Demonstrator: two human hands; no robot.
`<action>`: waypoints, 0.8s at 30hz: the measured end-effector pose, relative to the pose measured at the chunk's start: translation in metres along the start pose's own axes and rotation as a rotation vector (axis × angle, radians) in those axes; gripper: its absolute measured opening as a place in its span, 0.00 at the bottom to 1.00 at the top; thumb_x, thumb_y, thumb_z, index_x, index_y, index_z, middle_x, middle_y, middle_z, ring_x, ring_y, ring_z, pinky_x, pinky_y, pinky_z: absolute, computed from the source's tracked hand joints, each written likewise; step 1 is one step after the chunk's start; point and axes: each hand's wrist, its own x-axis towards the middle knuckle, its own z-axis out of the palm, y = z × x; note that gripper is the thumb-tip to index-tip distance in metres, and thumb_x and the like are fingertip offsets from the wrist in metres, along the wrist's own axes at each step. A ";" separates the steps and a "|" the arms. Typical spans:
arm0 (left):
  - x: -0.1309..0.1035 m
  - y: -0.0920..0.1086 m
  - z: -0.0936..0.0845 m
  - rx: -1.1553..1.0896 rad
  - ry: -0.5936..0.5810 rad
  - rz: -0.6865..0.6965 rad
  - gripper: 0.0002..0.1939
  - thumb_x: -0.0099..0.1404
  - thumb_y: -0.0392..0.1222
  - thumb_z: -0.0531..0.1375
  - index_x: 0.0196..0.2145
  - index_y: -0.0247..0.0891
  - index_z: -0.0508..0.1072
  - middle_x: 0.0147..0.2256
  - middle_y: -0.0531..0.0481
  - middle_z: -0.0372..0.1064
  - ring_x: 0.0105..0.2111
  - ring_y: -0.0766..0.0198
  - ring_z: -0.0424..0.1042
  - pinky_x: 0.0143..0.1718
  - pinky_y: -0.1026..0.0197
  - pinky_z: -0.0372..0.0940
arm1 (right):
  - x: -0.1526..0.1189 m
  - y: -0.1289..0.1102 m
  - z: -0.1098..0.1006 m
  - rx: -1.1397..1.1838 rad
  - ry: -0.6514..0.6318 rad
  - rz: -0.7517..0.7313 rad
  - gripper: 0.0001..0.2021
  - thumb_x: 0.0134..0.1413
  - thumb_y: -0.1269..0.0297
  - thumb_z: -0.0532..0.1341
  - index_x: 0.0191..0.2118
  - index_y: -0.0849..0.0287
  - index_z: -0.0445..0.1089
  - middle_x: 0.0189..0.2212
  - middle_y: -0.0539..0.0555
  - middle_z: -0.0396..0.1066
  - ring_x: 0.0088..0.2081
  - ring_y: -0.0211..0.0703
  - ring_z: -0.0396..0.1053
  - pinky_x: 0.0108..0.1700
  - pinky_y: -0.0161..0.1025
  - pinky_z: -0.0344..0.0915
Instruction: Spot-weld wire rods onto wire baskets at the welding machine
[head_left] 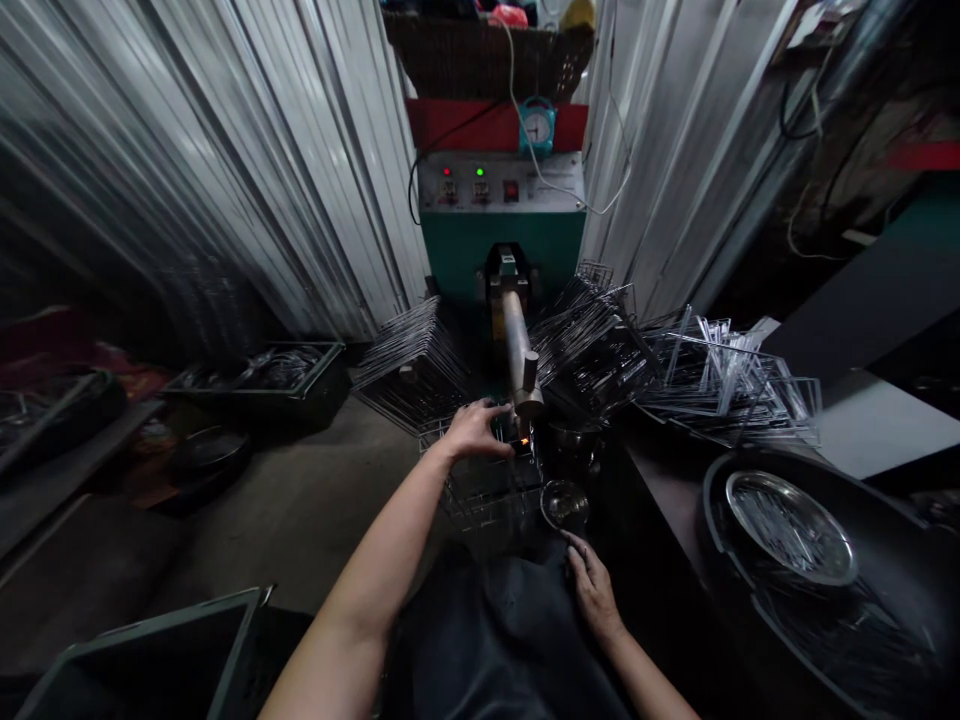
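Observation:
A green machine (457,240) with a metal arm (516,335) stands straight ahead; a small orange glow shows beneath the arm's tip. My left hand (478,430) is beside that tip, thumb and fingers curved round something I cannot make out, at a wire frame (487,505) below. The fingers of my right hand (589,580) are closed at the lower edge of a small round metal dish (564,505), near the frame's right side; what exactly they pinch is too dark to tell. Stacks of wire frames hang left (412,365) and right (596,350) of the arm.
More wire pieces (735,385) lie in a heap at the right. A round steel bowl (791,528) of thin rods sits on a large black tub (720,510). Green crates stand at the left (259,400) and lower left (161,635). A blue clock (537,127) is on the machine.

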 end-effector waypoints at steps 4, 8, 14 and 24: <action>0.001 0.000 0.006 -0.035 0.009 -0.007 0.43 0.39 0.60 0.66 0.53 0.47 0.63 0.56 0.43 0.56 0.56 0.46 0.55 0.54 0.48 0.53 | -0.001 -0.008 -0.003 0.197 0.023 0.228 0.22 0.49 0.51 0.58 0.48 0.57 0.69 0.22 0.48 0.65 0.25 0.35 0.63 0.27 0.32 0.62; 0.000 -0.020 0.001 -0.176 -0.043 0.004 0.47 0.41 0.64 0.63 0.57 0.48 0.57 0.60 0.44 0.48 0.60 0.46 0.47 0.58 0.45 0.44 | -0.001 -0.028 -0.023 0.532 0.083 0.410 0.19 0.39 0.56 0.65 0.40 0.58 0.72 0.20 0.46 0.61 0.23 0.32 0.58 0.20 0.27 0.53; -0.030 -0.069 -0.013 -0.260 -0.138 -0.125 0.56 0.40 0.65 0.63 0.61 0.40 0.45 0.62 0.39 0.42 0.61 0.47 0.42 0.60 0.45 0.39 | -0.001 -0.051 -0.069 0.753 0.157 0.598 0.14 0.34 0.66 0.68 0.34 0.58 0.72 0.29 0.50 0.67 0.29 0.35 0.65 0.25 0.31 0.63; -0.047 -0.070 0.001 -0.098 -0.135 -0.076 0.51 0.38 0.60 0.65 0.56 0.37 0.54 0.58 0.36 0.52 0.57 0.46 0.53 0.56 0.44 0.49 | 0.004 -0.045 -0.087 0.485 0.129 0.387 0.14 0.41 0.57 0.64 0.36 0.56 0.71 0.25 0.50 0.65 0.19 0.33 0.58 0.15 0.30 0.52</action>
